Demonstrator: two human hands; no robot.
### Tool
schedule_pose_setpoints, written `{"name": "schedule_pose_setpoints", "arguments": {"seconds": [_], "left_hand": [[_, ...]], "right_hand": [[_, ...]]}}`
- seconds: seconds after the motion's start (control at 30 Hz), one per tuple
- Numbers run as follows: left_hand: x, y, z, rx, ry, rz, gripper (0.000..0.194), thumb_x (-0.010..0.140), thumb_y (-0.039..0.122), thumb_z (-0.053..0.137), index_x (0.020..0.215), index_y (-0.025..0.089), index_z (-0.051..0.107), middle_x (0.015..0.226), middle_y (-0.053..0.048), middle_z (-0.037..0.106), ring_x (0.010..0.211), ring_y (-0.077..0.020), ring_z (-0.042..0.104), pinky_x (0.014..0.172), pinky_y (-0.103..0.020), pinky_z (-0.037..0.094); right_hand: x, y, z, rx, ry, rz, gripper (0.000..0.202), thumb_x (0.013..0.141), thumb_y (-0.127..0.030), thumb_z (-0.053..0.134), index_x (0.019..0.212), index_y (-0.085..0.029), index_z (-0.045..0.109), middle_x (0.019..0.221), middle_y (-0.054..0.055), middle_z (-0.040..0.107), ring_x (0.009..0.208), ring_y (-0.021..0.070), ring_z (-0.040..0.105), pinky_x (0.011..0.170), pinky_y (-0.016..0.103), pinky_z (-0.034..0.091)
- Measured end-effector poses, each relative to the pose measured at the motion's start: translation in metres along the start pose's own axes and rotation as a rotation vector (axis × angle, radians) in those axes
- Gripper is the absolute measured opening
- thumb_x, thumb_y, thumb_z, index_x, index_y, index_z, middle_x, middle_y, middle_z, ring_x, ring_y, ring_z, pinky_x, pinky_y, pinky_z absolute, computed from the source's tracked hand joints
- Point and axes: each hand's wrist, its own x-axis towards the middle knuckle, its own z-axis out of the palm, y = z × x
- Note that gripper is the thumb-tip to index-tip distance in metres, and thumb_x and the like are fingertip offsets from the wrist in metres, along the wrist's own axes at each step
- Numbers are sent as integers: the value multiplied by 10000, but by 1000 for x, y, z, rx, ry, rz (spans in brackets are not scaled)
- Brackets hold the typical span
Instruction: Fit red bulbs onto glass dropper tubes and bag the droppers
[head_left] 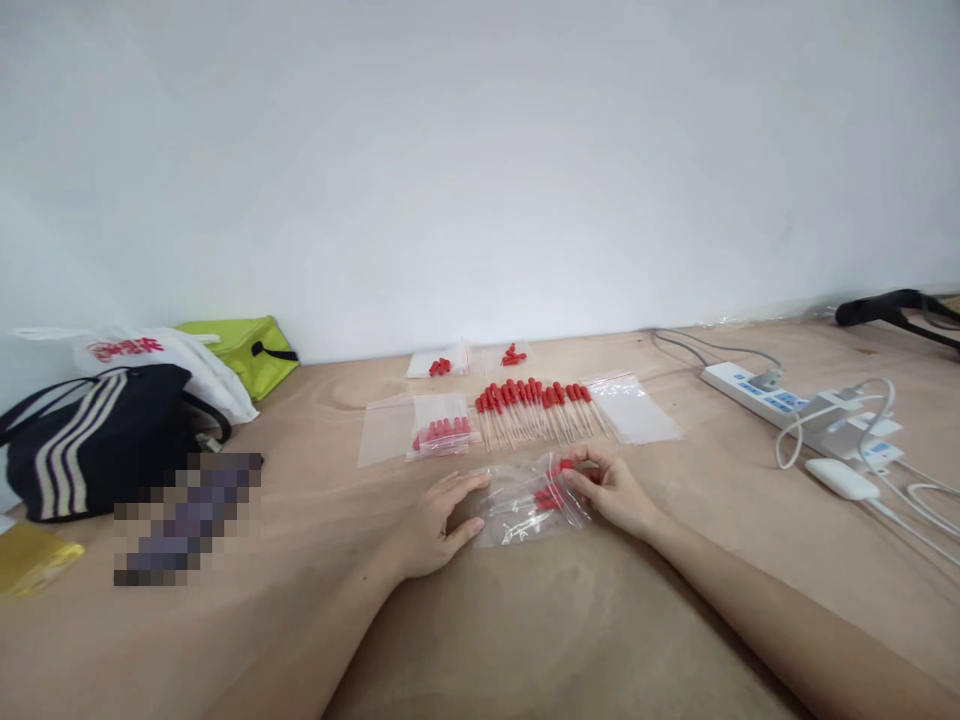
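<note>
A clear zip bag (510, 525) lies flat on the wooden table between my hands, with a few small red tips (549, 497) inside. My left hand (439, 522) rests at the bag's left edge, thumb and fingers apart. At the bag's right end, near its zip opening, my right hand (615, 492) pinches one small red tip (566, 465) between thumb and fingers. Just beyond lies a row of thin pale sticks (517, 425), each with a red tip at its far end. Left of that row, another zip bag (442, 405) holds several red-tipped pieces.
Two small bags with red pieces (439, 367) (514, 355) lie near the wall. An unfilled-looking zip bag (637, 408) is right of the sticks. A power strip (772, 395) with cables and a white charger (841, 479) occupies the right. Black (97, 430), white and green bags (259, 365) stand left.
</note>
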Motion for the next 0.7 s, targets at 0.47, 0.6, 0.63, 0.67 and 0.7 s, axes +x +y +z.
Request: {"name": "schedule_pose_setpoints", "arguments": {"seconds": [0.47,0.6,0.63,0.67,0.7], "left_hand": [[0,-2,1,12,1,-3,413,817,280,478,1226,246,437,1264,-34,496,1208,-222,388,1028,-442,277],[1,-3,1,-1,-13,34,381,819,271,474,1199,244,471,1244,-36,517,1186,-206,419,1036,-437,262],[1,-2,0,-1,-14,34,383,819,268,472,1202,245,468,1243,-34,518,1184,-203,422,1036,-437,262],[1,-2,0,3,-13,30,388,819,268,472,1206,246,464,1244,-35,516,1184,-202,421,1035,-437,264],[1,-1,0,9,-13,25,393,818,268,472,1209,244,461,1246,-36,515,1184,-202,421,1034,-438,265]], "right_hand": [[11,15,-12,-144,-40,-163,289,640,-328,643,867,-163,576,564,-41,538,484,86,472,498,238,396],[12,14,-12,-124,-35,-172,260,654,-340,627,834,-163,562,717,16,618,613,118,555,585,264,439],[11,12,-11,-117,-32,-177,262,656,-350,626,829,-165,558,742,24,622,645,126,565,604,270,444],[12,11,-10,-115,-28,-184,267,656,-360,626,827,-168,554,749,25,621,659,129,566,614,273,446],[12,9,-9,-112,-23,-191,273,653,-369,628,825,-172,551,746,22,616,658,128,564,616,274,447]]}}
